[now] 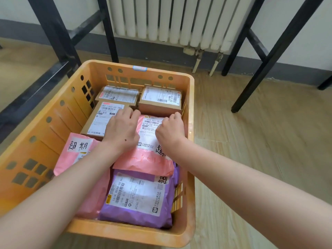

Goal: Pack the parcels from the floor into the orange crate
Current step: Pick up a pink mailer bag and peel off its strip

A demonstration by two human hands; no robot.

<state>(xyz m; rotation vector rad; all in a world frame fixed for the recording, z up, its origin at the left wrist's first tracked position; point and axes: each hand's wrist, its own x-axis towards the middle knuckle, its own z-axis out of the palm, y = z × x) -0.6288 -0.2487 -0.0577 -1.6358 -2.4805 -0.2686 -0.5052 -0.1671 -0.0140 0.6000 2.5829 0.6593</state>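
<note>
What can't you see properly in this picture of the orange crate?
Head view:
- Fingertips of the left hand and right hand: curled out of sight over the pink plastic mailer bag, so any grip is unclear.
- Second pink plastic bag: partly hidden by the left forearm.
- Orange plastic crate bottom: covered by what's packed inside.
- Label print on the brown cardboard boxes: too small, blurred.
</note>
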